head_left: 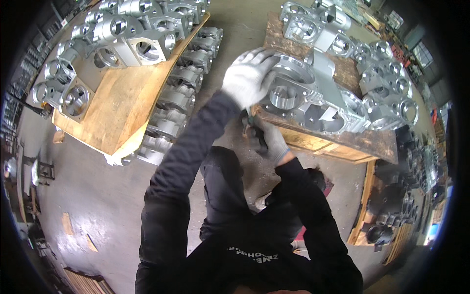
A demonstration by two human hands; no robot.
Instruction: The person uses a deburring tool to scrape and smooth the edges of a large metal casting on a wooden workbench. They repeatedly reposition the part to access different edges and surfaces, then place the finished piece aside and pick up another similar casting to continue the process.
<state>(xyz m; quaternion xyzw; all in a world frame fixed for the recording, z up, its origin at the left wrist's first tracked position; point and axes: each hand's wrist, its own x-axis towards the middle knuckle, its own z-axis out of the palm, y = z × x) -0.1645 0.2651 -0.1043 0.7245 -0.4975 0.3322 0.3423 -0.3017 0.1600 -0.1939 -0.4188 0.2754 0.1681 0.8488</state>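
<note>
1. My left hand in a white knitted glove (249, 76), just above the frame's centre, lies over the left edge of a silver-grey machined metal casting (323, 88). The fingers are close together and bent over its rim; I cannot tell whether they press, grip or only rest there.

2. My right hand in a pale grey glove (272, 140), slightly lower and near the middle of the frame, is closed around a dark handheld tool (255, 134). The tool is blurred, so its exact shape and whether its tip touches the casting are unclear to me.

3. The casting sits right of centre in the upper half of the frame, with a wide ring-shaped opening beside my left fingers and a smaller round bore below that.

4. Under it is a dark-stained wooden surface (387, 143), with paler timber showing along its near side. More silver castings with round openings (391, 93) crowd its upper-right part.

5. My black sleeves (171, 147) reach up from the lower edge, and my dark trousers (223, 183) show at bottom centre.

6. At upper left, a light brown wooden board (115, 115) carries another cluster of silver castings (117, 29); a further row (175, 98) runs along its right side, lower down.

7. Grey floor (122, 196) spreads across the lower left, and dark round metal parts (384, 201) stand at lower right.
</note>
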